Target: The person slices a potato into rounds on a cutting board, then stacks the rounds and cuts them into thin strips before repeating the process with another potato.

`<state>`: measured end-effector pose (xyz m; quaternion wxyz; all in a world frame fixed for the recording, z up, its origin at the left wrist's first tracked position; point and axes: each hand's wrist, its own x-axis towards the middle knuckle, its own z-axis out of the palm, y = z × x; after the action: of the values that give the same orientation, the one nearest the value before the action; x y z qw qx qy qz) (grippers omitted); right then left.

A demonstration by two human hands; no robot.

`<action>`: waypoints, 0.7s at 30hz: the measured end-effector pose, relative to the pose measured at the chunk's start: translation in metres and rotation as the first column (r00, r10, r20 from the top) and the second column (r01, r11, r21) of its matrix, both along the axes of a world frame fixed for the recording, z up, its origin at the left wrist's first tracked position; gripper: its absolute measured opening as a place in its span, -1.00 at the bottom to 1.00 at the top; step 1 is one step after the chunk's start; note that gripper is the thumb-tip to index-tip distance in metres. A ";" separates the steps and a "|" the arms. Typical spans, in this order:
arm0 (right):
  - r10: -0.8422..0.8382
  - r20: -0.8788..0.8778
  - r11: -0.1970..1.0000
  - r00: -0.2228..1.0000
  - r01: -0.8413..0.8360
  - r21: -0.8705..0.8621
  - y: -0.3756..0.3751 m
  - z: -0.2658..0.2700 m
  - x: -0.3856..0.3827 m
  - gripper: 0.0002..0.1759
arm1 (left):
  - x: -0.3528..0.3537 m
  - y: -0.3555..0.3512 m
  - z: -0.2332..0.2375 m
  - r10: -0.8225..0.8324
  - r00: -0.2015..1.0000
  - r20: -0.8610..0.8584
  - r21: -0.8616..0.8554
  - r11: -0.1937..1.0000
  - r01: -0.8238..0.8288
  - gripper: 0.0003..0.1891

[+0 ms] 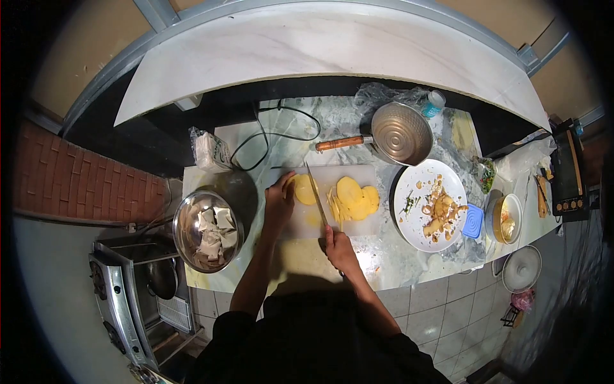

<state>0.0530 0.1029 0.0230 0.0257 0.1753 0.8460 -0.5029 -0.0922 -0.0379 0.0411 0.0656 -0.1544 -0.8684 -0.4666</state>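
One marble counter (pixel 409 259) carries everything, and the white cutting board (pixel 358 227) lies at its middle, right in front of the person. Left of the board stands a steel bowl (pixel 182 221) holding pale torn pieces (what they are I cannot tell). Right of the board sits a white plate (pixel 416 240) with peelings and scraps. Behind the board, toward its right corner, a steel saucepan (pixel 401 133) rests with its wooden handle lying along the board's far edge. On the board's left half the left hand (pixel 279 201) presses down, fingers curled over a yellow chunk (pixel 306 190). At the board's near edge the right hand (pixel 338 249) is closed around the handle of a knife (pixel 316 192). Its blade runs across the board and stands against the right side of the chunk. On the board's right half, just beside the blade, lies a heap of yellow slices (pixel 355 200), overlapping one another.
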 end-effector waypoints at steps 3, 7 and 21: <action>-0.013 -0.025 1.000 1.000 0.013 0.003 -0.001 0.006 -0.001 -0.31 | -0.004 -0.008 -0.003 -0.022 0.968 0.249 0.204 0.978 -0.031 -0.73; 0.010 0.069 1.000 0.998 -0.009 -0.008 0.000 0.014 -0.003 -0.31 | -0.004 -0.015 0.007 0.012 0.920 0.391 0.270 0.955 -0.127 -0.72; 0.009 0.158 0.995 0.987 0.006 -0.096 0.003 0.018 0.010 -0.37 | 0.033 -0.010 0.024 0.149 0.966 0.209 0.139 0.974 -0.180 -0.73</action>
<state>0.0635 0.1059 0.0415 0.1017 0.2125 0.8163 -0.5274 -0.0596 -0.0483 0.0647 0.0296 -0.0289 -0.8410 -0.5395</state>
